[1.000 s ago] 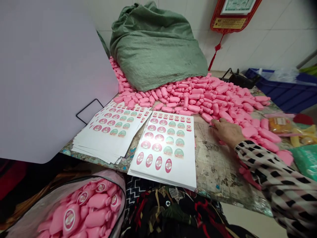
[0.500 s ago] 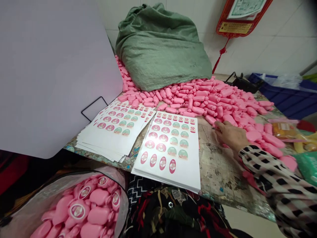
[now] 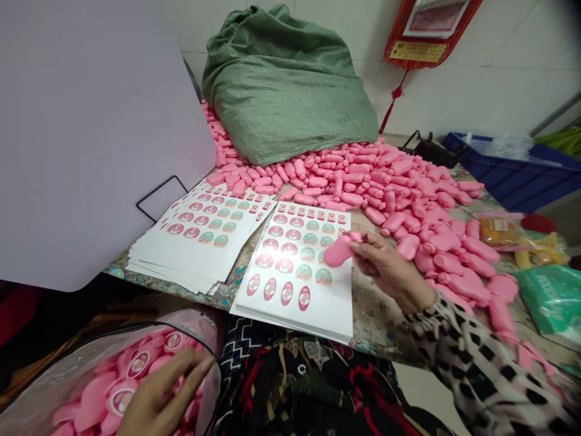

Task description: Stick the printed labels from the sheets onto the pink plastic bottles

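My right hand [image 3: 381, 260] pinches a small pink plastic bottle [image 3: 338, 252] near its neck, holding it over the right side of a sticker sheet [image 3: 327, 315]. The sheet tops a stack and carries pink and green half-round stickers, with pink ovals along the bottom. My left hand [image 3: 166, 390] is at the lower left, fingers stretched out and nothing visible in them. It hovers over a clear bag [image 3: 209, 399] of pink bottles, several bearing oval stickers. Unlabelled pink bottles [image 3: 358, 175] lie heaped across the table's back and right.
A green sack [image 3: 285, 91] rests on the heap against the wall. More sticker sheets [image 3: 190, 236] are fanned out at left, beside a large pale panel [image 3: 100, 139]. A blue crate [image 3: 521, 175], small food packets [image 3: 503, 230] and a green packet [image 3: 549, 300] are at right.
My right hand has lifted a pink bottle from the heap's edge and moved left over the sticker sheet. My left hand has come into view above the bag. The view has shifted slightly.
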`<state>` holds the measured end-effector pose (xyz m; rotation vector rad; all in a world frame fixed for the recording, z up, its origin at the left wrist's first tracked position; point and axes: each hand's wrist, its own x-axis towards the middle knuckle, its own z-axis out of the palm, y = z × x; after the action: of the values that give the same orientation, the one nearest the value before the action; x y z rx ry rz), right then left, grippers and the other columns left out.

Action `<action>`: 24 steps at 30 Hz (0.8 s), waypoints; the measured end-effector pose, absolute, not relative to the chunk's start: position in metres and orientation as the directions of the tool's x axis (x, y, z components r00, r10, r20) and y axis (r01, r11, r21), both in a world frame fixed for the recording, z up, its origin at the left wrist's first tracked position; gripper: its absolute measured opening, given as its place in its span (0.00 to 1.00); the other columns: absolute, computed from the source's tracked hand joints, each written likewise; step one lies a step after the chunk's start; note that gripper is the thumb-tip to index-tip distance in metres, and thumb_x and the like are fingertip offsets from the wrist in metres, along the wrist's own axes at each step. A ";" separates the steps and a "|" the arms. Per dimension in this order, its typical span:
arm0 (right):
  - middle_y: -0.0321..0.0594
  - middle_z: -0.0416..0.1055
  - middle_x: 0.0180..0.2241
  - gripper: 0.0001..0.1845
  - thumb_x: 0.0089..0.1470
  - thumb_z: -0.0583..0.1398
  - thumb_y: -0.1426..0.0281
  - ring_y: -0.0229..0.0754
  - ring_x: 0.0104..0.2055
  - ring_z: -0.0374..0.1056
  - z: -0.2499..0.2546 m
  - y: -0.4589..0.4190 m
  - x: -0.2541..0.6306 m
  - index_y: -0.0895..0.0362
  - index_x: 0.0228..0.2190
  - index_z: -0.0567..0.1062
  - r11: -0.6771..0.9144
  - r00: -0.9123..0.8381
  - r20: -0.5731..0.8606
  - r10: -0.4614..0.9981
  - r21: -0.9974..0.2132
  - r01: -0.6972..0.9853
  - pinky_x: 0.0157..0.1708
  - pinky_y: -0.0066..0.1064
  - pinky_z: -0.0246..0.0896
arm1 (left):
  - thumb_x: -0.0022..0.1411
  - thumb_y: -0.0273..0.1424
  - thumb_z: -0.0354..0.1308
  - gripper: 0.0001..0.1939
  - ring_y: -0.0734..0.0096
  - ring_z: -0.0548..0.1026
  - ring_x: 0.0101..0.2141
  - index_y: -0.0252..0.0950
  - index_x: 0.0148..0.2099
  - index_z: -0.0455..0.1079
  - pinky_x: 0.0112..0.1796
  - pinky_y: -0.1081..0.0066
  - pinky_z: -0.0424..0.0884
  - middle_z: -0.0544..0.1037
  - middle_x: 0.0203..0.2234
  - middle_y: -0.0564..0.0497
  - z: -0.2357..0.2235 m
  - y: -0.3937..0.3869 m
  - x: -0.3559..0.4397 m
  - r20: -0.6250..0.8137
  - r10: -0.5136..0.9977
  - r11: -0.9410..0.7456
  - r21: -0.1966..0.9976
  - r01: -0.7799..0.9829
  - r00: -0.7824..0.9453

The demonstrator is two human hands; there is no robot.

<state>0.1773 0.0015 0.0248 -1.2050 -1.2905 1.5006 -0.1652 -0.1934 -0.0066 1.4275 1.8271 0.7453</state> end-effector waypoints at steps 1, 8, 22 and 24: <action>0.27 0.54 0.20 0.18 0.46 0.63 0.59 0.27 0.17 0.38 0.024 -0.004 0.170 0.54 0.37 0.69 -0.246 -0.291 -0.214 0.932 -0.966 -0.078 0.16 0.24 0.30 | 0.53 0.44 0.59 0.11 0.63 0.75 0.34 0.45 0.32 0.75 0.35 0.70 0.70 0.78 0.30 0.53 0.002 -0.178 -0.157 -0.148 0.977 0.208 0.812 0.546 -0.153; 0.28 0.57 0.20 0.14 0.48 0.63 0.61 0.27 0.18 0.44 0.031 -0.045 0.134 0.57 0.34 0.71 -0.422 -0.628 -0.316 0.711 -0.906 -0.022 0.17 0.23 0.36 | 0.57 0.38 0.58 0.26 0.68 0.75 0.33 0.41 0.57 0.58 0.35 0.68 0.71 0.75 0.36 0.48 0.022 -0.099 -0.048 -0.367 0.866 0.447 0.872 -0.199 0.339; 0.40 0.69 0.37 0.16 0.61 0.49 0.61 0.42 0.39 0.66 -0.025 -0.063 0.153 0.51 0.42 0.74 0.269 -0.369 -0.016 0.929 -0.657 0.704 0.38 0.32 0.59 | 0.54 0.40 0.60 0.20 0.75 0.68 0.24 0.38 0.47 0.64 0.26 0.76 0.65 0.71 0.24 0.56 0.011 -0.149 -0.123 -0.437 0.855 0.419 0.899 -0.125 -0.280; 0.40 0.69 0.36 0.15 0.61 0.49 0.62 0.42 0.39 0.66 -0.024 -0.066 0.146 0.50 0.41 0.73 0.305 -0.366 0.004 0.931 -0.562 0.769 0.37 0.32 0.58 | 0.56 0.41 0.58 0.21 0.76 0.67 0.22 0.38 0.49 0.62 0.24 0.76 0.63 0.70 0.22 0.56 0.006 -0.148 -0.118 -0.479 0.857 0.431 0.869 -0.245 -0.189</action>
<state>0.1457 -0.0657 -0.0244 -1.5306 -2.2486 0.6877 -0.1177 -0.1480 0.0064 0.5850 1.4243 1.0978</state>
